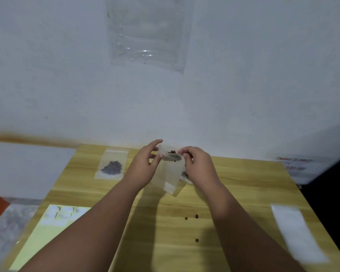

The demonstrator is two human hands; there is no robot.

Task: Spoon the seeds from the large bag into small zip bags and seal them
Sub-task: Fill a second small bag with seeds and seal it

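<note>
Zip bag (172, 173) — left hand (143, 165), right hand (198, 165) pinch rim.

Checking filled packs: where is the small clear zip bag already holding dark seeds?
Head view: that seed-filled zip bag lies flat on the wooden table, far left, just left of the left hand.

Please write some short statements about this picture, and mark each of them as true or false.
1. The left hand and the right hand hold the small zip bag above the table. True.
2. The filled bag lies to the right of the hands. False: it lies flat on the table to their left.
3. A few loose seeds lie on the table. True.
4. Nothing hangs on the wall. False: a clear plastic sheet hangs there.
</note>
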